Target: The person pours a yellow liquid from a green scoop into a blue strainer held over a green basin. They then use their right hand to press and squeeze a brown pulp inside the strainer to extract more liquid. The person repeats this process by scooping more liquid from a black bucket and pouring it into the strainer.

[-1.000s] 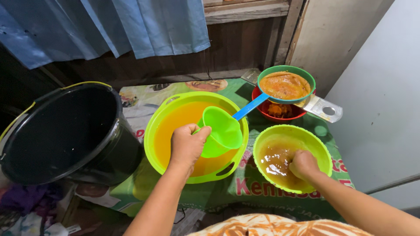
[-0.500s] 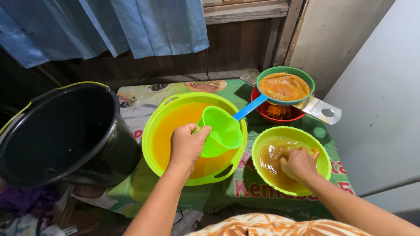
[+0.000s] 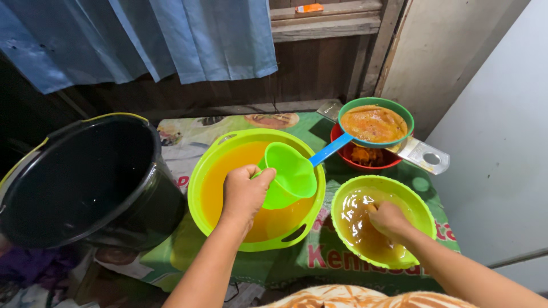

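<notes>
Here, at frame centre, the left hand is clamped on the light, stiff, likely wet-slick green scoop over the big basin, best held by its handle; the right hand, curled, dips in the lower-right bowl; the printed green cloth covers the worktop.

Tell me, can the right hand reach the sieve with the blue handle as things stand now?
Probably yes. The right hand is in the small green bowl, and the sieve lies just beyond it with nothing between.
</notes>
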